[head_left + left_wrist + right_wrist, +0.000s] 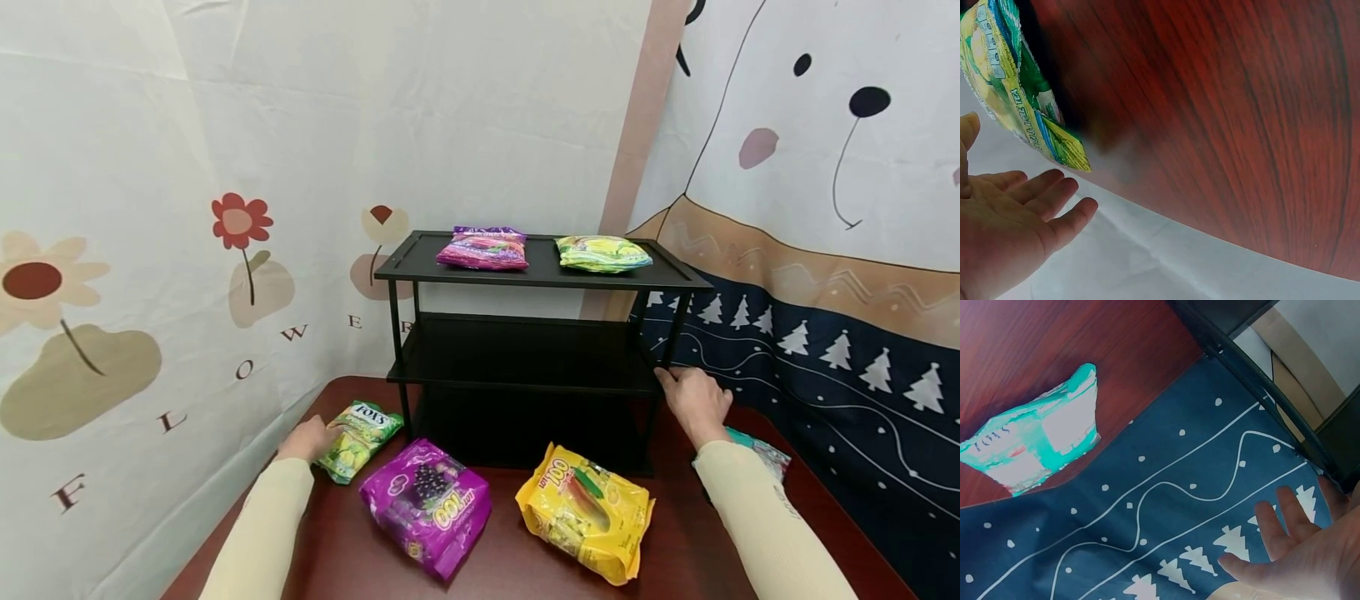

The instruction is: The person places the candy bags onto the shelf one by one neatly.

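Observation:
Near the table's left edge, my left hand (306, 439) is at a green FOX'S candy bag (362, 440) lying beside a black shelf rack (525, 354). In the left wrist view the fingers of that hand (1019, 219) are extended beneath the bag (1007, 81), not curled round it. My right hand (696, 402) touches the rack's right side at the middle shelf. In the right wrist view several of its fingers (1291, 531) spread out loosely, one against the rack's dark frame (1272, 394); the thumb is out of that view.
A purple grape bag (427, 508) and a yellow mango bag (588, 512) lie before the rack. On its top shelf sit a pink-purple bag (483, 248) and a yellow-green bag (603, 253). A teal bag (1041, 434) lies on the table right of the rack. Printed cloths hang behind.

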The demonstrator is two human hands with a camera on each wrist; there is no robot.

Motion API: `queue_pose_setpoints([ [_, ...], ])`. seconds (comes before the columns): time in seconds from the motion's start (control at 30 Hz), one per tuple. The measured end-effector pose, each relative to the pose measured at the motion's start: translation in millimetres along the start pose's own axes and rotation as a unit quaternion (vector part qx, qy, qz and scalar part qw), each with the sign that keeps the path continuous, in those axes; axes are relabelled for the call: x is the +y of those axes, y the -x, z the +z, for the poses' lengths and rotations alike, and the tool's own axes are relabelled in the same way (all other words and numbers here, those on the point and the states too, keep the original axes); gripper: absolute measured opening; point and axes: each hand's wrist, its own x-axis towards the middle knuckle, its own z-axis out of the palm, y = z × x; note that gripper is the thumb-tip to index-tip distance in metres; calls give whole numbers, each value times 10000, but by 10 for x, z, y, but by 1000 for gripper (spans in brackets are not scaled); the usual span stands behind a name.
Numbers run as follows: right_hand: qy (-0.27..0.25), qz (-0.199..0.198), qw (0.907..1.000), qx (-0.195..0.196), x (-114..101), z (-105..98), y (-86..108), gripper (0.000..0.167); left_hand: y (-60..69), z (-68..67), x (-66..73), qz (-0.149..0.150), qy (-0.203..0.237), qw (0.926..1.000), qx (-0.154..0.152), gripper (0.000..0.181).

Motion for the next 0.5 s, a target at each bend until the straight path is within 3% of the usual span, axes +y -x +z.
queue_pose_setpoints([
  [0.17,-2,2,10000,-24,-10,1,6,42,-12,26,-29,65,-130,9999,-59,63],
  [0.37,-29,18,10000,-21,-32,-4,11,42,-12,56,-8,-130,-244,9996,59,51],
  [0.5,-52,-12,10000,-2,-48,-9,12,42,-7,67,-4,-208,-274,9994,5,53],
])
